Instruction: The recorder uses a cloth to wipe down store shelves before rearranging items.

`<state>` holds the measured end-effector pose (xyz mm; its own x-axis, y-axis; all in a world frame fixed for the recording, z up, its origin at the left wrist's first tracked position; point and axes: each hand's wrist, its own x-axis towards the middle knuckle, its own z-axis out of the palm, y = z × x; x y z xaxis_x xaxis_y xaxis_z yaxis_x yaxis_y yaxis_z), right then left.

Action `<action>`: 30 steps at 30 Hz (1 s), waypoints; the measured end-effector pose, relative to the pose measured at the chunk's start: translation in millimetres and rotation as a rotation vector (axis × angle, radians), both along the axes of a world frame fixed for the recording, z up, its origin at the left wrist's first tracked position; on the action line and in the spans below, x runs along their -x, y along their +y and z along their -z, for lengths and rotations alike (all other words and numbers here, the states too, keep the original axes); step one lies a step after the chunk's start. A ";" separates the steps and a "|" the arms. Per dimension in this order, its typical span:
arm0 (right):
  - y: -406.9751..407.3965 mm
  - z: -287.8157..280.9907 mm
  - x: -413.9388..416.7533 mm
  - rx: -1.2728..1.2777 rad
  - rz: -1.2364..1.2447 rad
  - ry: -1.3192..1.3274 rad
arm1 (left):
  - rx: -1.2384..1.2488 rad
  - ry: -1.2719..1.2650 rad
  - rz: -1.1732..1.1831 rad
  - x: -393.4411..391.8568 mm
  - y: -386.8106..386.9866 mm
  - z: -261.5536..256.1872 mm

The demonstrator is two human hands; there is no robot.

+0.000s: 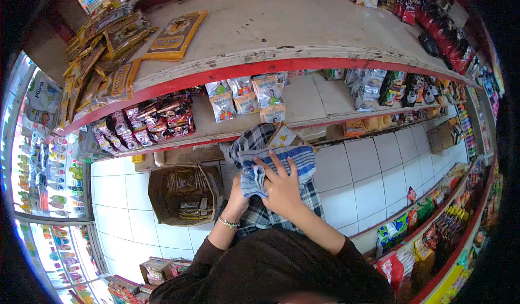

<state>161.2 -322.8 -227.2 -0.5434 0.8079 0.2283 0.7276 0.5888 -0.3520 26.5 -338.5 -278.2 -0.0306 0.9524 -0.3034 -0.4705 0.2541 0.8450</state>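
A blue-and-white striped cloth (284, 161) covers most of a flat packet (282, 136) with a pale panel and yellow pictures, its upper part showing. My right hand (282, 188) presses on the cloth from above with fingers spread, the cloth between hand and packet. At the lower left edge, my left hand (239, 196) holds the covered packet from the side; most of its fingers are hidden under the bunched cloth. Both hands are above my lap, over a dark plaid garment (310, 200).
Ahead, an upper shelf (284, 23) holds brown-and-yellow packets (174, 35); a lower shelf (302, 96) carries white-and-orange sachets (268, 90). An open cardboard box (156, 194) with packets stands on the tiled floor (115, 206) at left. Stocked shelves (443, 222) run along the right, a glass-door cabinet (87, 182) at left.
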 end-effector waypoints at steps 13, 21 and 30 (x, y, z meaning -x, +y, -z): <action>21.9 13.4 -75.4 0.258 -0.029 0.215 | -0.029 0.130 0.043 -7.5 5.9 7.7; 8.0 1.7 -35.2 0.120 0.030 0.080 | -0.101 0.300 0.012 -6.0 3.0 11.0; 98.6 28.3 -29.3 0.224 0.294 0.116 | -0.205 0.554 0.141 1.0 11.2 -0.2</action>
